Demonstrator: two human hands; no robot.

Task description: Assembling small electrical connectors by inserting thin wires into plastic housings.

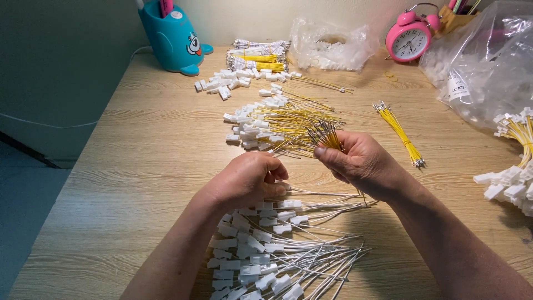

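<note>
My right hand [361, 161] grips a small bundle of yellow wires [330, 135] with metal tips, held above the wooden table [139, 155]. My left hand [250, 178] is curled shut over a white connector with white wires, directly above a pile of white-wired connectors [266, 255]. Just beyond both hands lies a heap of yellow wires fitted with white connectors [272, 125]. What sits inside the left fingers is mostly hidden.
A loose yellow wire bundle [400, 130] lies to the right. Loose white connectors [227, 80], a teal pen holder [172, 36], a pink alarm clock [410, 40] and plastic bags [483, 61] stand at the back. More yellow-wired connectors [513, 161] lie at the right edge.
</note>
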